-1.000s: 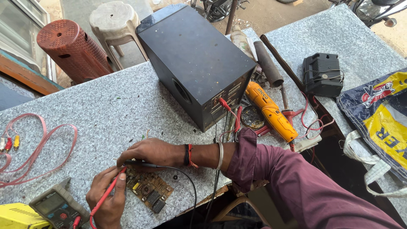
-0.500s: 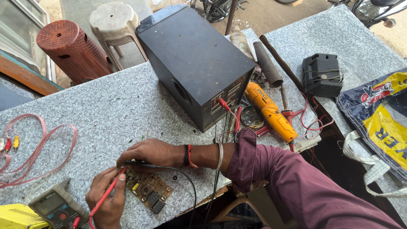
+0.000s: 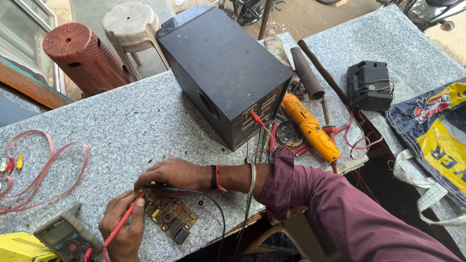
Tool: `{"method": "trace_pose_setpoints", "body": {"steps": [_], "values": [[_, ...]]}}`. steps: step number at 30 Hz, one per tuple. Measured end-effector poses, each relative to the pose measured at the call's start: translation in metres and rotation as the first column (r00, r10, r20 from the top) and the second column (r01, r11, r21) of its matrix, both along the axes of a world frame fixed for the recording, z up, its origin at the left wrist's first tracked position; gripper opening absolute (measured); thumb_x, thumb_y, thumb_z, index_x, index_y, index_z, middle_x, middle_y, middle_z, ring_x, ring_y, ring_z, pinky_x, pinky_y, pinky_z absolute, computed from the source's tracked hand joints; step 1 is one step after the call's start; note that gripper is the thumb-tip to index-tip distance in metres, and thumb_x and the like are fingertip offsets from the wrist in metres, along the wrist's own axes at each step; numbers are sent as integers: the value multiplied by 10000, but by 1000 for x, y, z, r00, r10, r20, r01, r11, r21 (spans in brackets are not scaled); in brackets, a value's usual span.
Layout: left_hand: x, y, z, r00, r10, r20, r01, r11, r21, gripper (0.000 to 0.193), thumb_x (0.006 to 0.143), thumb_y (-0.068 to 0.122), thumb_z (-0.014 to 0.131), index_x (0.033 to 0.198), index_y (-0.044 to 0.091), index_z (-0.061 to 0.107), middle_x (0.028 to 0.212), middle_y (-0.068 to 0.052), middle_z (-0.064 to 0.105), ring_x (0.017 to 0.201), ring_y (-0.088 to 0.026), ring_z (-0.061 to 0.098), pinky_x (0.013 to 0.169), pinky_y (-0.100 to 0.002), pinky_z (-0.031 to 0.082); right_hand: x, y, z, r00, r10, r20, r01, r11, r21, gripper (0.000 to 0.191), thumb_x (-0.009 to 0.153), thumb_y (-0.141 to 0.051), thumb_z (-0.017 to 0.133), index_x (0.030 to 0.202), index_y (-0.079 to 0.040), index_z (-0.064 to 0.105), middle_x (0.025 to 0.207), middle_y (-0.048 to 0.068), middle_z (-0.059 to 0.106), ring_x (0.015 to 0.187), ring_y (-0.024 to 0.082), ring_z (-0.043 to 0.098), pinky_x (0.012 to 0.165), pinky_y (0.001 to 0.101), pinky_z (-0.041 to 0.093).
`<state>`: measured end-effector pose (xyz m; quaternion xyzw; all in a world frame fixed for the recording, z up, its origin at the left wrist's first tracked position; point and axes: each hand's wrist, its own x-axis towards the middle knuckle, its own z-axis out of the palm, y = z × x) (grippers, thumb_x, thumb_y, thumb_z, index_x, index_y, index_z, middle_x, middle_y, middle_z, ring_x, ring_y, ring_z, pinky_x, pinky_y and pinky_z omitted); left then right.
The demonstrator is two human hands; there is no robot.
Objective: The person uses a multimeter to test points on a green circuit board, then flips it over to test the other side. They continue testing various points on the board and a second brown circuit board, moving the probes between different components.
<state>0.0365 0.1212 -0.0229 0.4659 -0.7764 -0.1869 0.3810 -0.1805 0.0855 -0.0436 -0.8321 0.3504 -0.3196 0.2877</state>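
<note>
On the grey table (image 3: 97,131), the left hand (image 3: 124,228) grips a red probe (image 3: 124,223) and the right hand (image 3: 172,174) grips a black probe (image 3: 160,187), both tips touching the brown circuit board (image 3: 172,221) lying beside a multimeter (image 3: 63,235)

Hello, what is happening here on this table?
A person is probing a small circuit board that lies on a speckled table. The right hand holds a black probe to the board's top edge, and the left hand holds a red probe to it. A multimeter lies beside the left hand. Behind stand a black speaker box and an orange power tool.
</note>
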Motion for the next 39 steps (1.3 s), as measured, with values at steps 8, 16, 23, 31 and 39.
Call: {"method": "trace_pose_setpoints", "body": {"steps": [8, 16, 23, 31, 39], "values": [[-1, 0, 0, 1000, -16, -3, 16, 999, -33, 211, 935, 159, 714, 1094, 26, 750, 1095, -132, 749, 1037, -284, 719, 903, -375, 551, -3, 4, 4, 1000, -10, 4, 10, 1000, 17, 349, 1001, -263, 569, 1338, -189, 617, 1261, 56, 726, 1145, 233, 728, 983, 368, 601], [-1, 0, 1, 1000, -13, -11, 13, 1000, -23, 209, 932, 148, 721, 1095, 21, 750, 1095, -137, 747, 1040, -283, 721, 897, -373, 553, -3, 5, 7, 1000, -11, 6, 11, 1000, 0, 351, 998, -278, 578, 1335, -188, 614, 1252, 51, 728, 1140, 231, 732, 982, 367, 601], [0, -1, -1, 999, -33, -29, 32, 999, -44, 201, 928, 132, 713, 1088, 15, 743, 1093, -141, 747, 1045, -287, 718, 911, -381, 551, -5, 7, 16, 1000, -10, -5, 10, 1000, 4, 327, 1019, -261, 560, 1327, -166, 622, 1252, 67, 726, 1157, 251, 724, 987, 386, 589], [1, -1, 0, 999, -26, -22, 25, 999, -34, 206, 917, 139, 720, 1075, 9, 740, 1092, -153, 742, 1025, -297, 716, 893, -385, 547, -5, 9, 25, 1000, 10, 25, -10, 1000, 14, 334, 988, -233, 616, 1311, -150, 622, 1227, 73, 731, 1135, 254, 730, 990, 389, 589], [0, 0, 2, 999, -30, -26, 29, 999, -40, 205, 923, 147, 721, 1082, 19, 742, 1090, -145, 745, 1039, -296, 714, 906, -385, 546, -5, 8, 22, 1000, -4, -11, 4, 1000, 7, 320, 1016, -248, 582, 1321, -161, 623, 1238, 75, 730, 1147, 245, 723, 988, 391, 586]]}}
